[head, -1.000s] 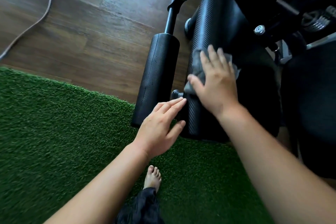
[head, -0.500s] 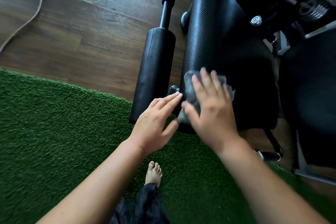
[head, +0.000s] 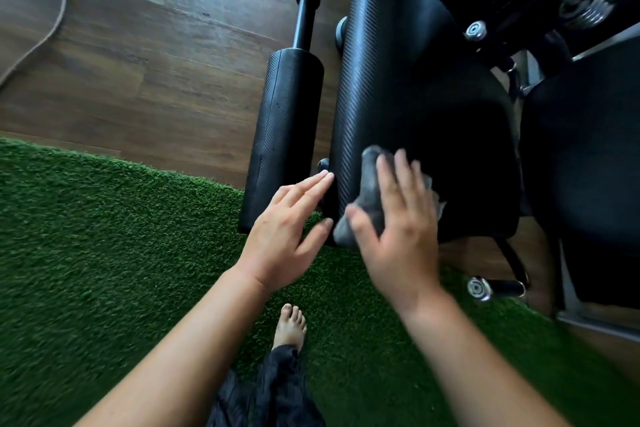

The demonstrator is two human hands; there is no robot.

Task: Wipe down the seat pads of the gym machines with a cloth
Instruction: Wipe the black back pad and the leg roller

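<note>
**Grey rag on the big ribbed pad**

From my feed, the right hand (head: 398, 239) lies flat with fingers spread, pressing a crumpled grey cloth (head: 367, 180) onto the near end of the big black pad (head: 391, 80), which has a carbon-weave texture. The left hand (head: 285, 229) is relaxed and grips nothing, its straight fingertips touching that pad's left edge. A slimmer cylindrical roller (head: 287, 128) sits just beside it, over dark wood planks (head: 138, 62) and shaggy green turf (head: 104, 236).

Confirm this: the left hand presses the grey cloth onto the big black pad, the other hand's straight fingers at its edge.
Wrong hand. The head view shows the right hand pressing the grey cloth onto the big black pad; the left hand has straight fingers at its edge.
</note>
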